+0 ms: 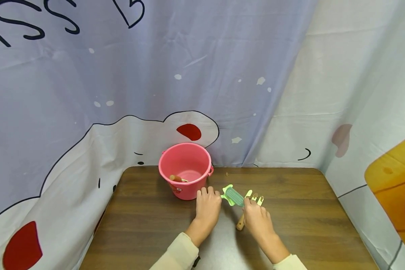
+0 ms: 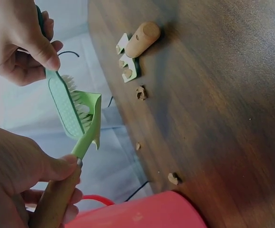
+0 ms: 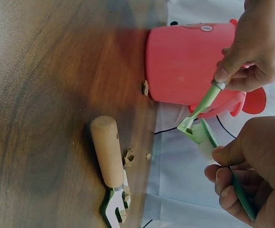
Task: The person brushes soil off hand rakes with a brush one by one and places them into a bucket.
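Note:
My left hand (image 1: 208, 212) grips the wooden handle of a light-green toy trowel (image 2: 96, 118) above the table. In my right hand (image 1: 259, 221) is the dark-green handle of a small scrubbing brush (image 2: 63, 107). The brush's pale bristles touch the inside of the trowel's blade, as the left wrist view shows. A toy hand rake (image 3: 106, 152) with a wooden handle and light-green tines lies on the table below, partly hidden by my right hand in the head view. Brown bits lie on its tines.
Beyond my left hand stands a pink bucket (image 1: 168, 152); a wooden-handled tool (image 1: 177, 178) lies inside it. Brown crumbs (image 2: 141, 93) are scattered on the wooden table (image 1: 138, 225). A printed curtain (image 1: 202, 75) hangs behind the table's far edge.

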The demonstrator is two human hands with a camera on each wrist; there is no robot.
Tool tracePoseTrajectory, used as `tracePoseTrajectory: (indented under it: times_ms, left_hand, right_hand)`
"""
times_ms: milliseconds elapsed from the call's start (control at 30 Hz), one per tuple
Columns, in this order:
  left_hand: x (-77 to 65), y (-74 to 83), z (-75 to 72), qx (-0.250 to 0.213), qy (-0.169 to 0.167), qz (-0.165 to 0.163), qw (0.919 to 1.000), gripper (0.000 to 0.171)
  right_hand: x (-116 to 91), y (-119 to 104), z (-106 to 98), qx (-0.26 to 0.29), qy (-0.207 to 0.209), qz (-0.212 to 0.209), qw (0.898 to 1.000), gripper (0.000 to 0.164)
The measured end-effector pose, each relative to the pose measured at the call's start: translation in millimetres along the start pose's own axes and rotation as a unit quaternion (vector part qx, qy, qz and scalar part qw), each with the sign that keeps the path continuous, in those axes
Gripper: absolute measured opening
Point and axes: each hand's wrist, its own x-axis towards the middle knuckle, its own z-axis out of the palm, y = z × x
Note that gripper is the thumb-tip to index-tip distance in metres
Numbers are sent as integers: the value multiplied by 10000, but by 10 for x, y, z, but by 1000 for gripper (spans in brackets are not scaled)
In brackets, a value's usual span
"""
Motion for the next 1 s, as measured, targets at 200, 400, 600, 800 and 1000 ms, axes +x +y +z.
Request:
tracePoseTrajectory:
  times_ms: [200, 400, 600, 800, 1000]
  left_hand:
    - [-1, 17, 10, 96, 151, -50, 9998, 26]
    - [-3, 25, 14, 113, -48, -70, 9999, 23]
    - [0, 27, 14, 99, -172, -70, 9998, 20]
    - [-10, -5, 28, 139, -319, -71, 9994, 19]
    - [-14, -54, 19, 157, -255, -41, 9995, 16]
  right_hand:
    - [-6, 6, 8, -21, 45, 20, 10000, 24]
    - [-23, -1, 24, -26, -21, 125, 9999, 24]
    - [-27, 17, 20, 13, 43, 172, 9998, 25]
    - [-16, 88, -18, 20, 184, 305, 9994, 23]
    - [12, 209, -72, 160, -3, 278, 9995, 21]
